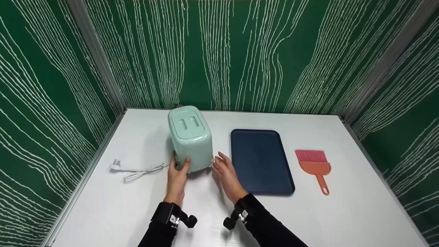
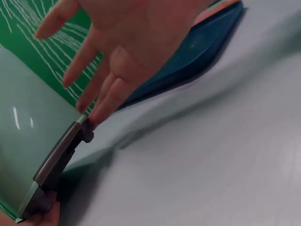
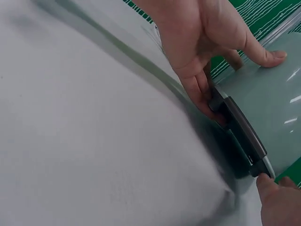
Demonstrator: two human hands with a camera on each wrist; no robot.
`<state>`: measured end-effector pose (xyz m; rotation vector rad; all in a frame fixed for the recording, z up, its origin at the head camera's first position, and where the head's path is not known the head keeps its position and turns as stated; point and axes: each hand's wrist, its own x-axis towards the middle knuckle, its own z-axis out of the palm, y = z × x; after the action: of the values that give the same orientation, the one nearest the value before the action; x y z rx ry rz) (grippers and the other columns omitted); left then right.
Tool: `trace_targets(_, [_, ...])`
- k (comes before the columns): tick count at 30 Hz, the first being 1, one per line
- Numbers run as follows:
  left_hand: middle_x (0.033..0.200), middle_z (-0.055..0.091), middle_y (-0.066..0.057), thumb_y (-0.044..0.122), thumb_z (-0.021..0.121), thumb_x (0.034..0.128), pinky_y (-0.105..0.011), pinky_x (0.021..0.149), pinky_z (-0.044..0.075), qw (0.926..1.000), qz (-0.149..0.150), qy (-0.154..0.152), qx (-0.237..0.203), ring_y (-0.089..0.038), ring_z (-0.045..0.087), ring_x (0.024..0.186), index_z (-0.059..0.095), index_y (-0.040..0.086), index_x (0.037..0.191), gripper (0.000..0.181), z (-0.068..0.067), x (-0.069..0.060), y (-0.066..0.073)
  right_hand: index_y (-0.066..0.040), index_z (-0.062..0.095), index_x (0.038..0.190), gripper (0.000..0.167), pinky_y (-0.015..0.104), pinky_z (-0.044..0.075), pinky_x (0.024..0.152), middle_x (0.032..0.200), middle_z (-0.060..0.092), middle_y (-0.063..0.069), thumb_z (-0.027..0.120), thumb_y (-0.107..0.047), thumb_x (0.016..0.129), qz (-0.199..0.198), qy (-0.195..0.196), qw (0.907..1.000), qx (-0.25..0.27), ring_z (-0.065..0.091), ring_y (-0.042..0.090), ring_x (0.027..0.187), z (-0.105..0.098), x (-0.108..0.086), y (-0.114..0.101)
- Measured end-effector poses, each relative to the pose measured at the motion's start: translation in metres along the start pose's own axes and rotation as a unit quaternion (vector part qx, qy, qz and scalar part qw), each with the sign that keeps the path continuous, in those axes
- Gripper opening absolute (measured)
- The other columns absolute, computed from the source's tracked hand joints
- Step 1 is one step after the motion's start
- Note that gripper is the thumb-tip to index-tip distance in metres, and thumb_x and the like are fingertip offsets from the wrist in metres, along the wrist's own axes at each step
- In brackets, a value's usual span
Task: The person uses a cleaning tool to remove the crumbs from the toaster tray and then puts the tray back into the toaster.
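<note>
A mint-green toaster [image 1: 193, 151] with a lid on top stands tilted at the back left of the white table, its near bottom edge raised. My left hand [image 1: 176, 180] grips its lower left corner, thumb on the near face and fingers beneath the base. My right hand [image 1: 227, 175] touches the lower right corner with its fingertips, the fingers fairly straight and spread. Both wrist views show the dark underside [image 3: 244, 134] between the hands. A white power cord with a plug [image 1: 116, 166] lies left of the toaster.
A dark blue tray [image 1: 262, 161] lies flat just right of my right hand. Beyond it is a small brush [image 1: 313, 168] with pink bristles and an orange handle. Green walls with white lines border the table [image 1: 343, 219] at the back and sides.
</note>
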<state>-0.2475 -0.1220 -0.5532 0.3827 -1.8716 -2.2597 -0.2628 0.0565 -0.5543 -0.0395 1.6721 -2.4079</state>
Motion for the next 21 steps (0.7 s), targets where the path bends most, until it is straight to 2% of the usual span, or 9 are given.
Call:
trace_targets(3, [0.176, 0.014, -0.023, 0.03, 0.07, 0.105, -0.056, 0.132, 0.014, 1.0, -0.001, 0.009, 0.001, -0.04, 0.011, 0.163, 0.015, 0.013, 0.172, 0.088, 0.004, 0.001, 0.003, 0.013, 0.027, 0.158, 0.066, 0.049, 0.046, 0.119, 0.149, 0.05, 0.036, 0.056, -0.023, 0.11, 0.038, 0.045, 0.9981, -0.017, 0.058, 0.043, 0.136, 0.004, -0.003, 0.01])
trace_targets(6, [0.176, 0.015, -0.021, 0.03, 0.069, 0.1052, -0.056, 0.132, 0.011, 0.9999, 0.002, 0.014, 0.0, -0.039, 0.011, 0.163, 0.016, 0.011, 0.171, 0.087, 0.007, 0.002, 0.004, 0.018, 0.041, 0.147, 0.058, 0.043, 0.056, 0.107, 0.134, 0.063, 0.034, 0.058, -0.025, 0.111, 0.078, 0.039, 0.9959, -0.024, 0.072, 0.034, 0.117, 0.009, -0.005, 0.019])
trace_targets(8, [0.176, 0.015, -0.021, 0.032, 0.069, 0.1051, -0.056, 0.132, 0.01, 0.9998, 0.002, 0.018, 0.004, -0.039, 0.011, 0.163, 0.016, 0.011, 0.171, 0.088, 0.008, 0.003, 0.005, 0.018, 0.049, 0.139, 0.051, 0.04, 0.06, 0.102, 0.129, 0.067, 0.031, 0.057, -0.024, 0.112, 0.089, 0.028, 0.9955, -0.012, 0.074, 0.03, 0.111, 0.014, -0.004, 0.022])
trace_targets(10, [0.176, 0.015, -0.021, 0.033, 0.069, 0.1051, -0.055, 0.133, 0.009, 0.9998, 0.003, 0.019, 0.007, -0.039, 0.01, 0.163, 0.015, 0.01, 0.171, 0.088, 0.009, 0.004, 0.004, 0.016, 0.054, 0.134, 0.046, 0.037, 0.061, 0.098, 0.123, 0.07, 0.028, 0.057, -0.024, 0.112, 0.089, 0.033, 0.9955, -0.004, 0.075, 0.028, 0.109, 0.018, -0.002, 0.023])
trace_targets(15, [0.176, 0.014, -0.02, 0.036, 0.069, 0.1047, -0.055, 0.133, 0.008, 0.9997, -0.003, 0.019, 0.011, -0.038, 0.009, 0.163, 0.015, 0.01, 0.171, 0.09, 0.008, 0.007, 0.004, 0.012, 0.057, 0.131, 0.037, 0.037, 0.061, 0.097, 0.114, 0.07, 0.018, 0.055, -0.021, 0.113, 0.095, 0.058, 0.9934, 0.025, 0.073, 0.025, 0.106, 0.027, 0.007, 0.023])
trace_targets(21, [0.177, 0.014, -0.02, 0.037, 0.069, 0.104, -0.056, 0.132, 0.007, 0.9999, -0.001, 0.015, 0.007, -0.038, 0.01, 0.163, 0.015, 0.011, 0.171, 0.09, 0.01, 0.008, 0.003, 0.01, 0.06, 0.125, 0.031, 0.034, 0.063, 0.093, 0.104, 0.073, 0.014, 0.053, -0.018, 0.114, 0.097, 0.072, 0.9925, 0.021, 0.073, 0.019, 0.096, 0.025, 0.012, 0.027])
